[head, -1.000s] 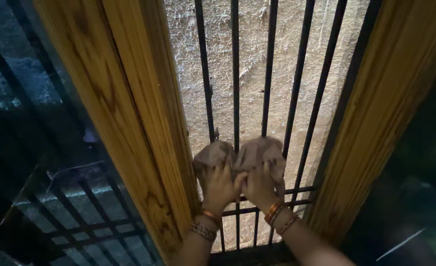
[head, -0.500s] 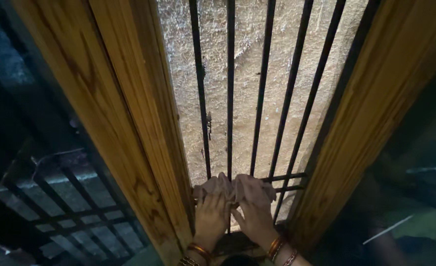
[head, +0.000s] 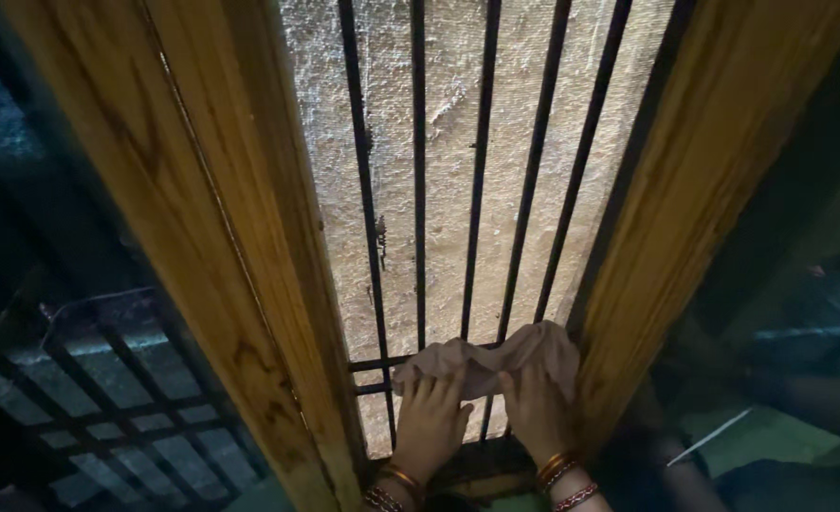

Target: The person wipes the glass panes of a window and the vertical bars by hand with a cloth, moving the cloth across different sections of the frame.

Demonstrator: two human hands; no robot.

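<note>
A crumpled beige cloth (head: 496, 358) is pressed against the black vertical bars (head: 418, 180) of a window grille, at the level of the two low crossbars (head: 377, 364). My left hand (head: 431, 422) presses the cloth's left part with its fingers spread flat. My right hand (head: 536, 408) holds the cloth's right part against the bars beside the right wooden frame (head: 685, 190). Both wrists wear bangles.
A broad wooden frame post (head: 221, 218) stands left of the grille. Behind the bars lies a rough pale wall (head: 453, 104). At left, a dark glass pane (head: 107, 389) reflects a second grille. The right side is dim, with a greenish floor patch (head: 761, 436).
Both hands slid the cloth down the bars to the crossbars, then rightward toward the right frame. The view has shifted, so the grille sits further left.
</note>
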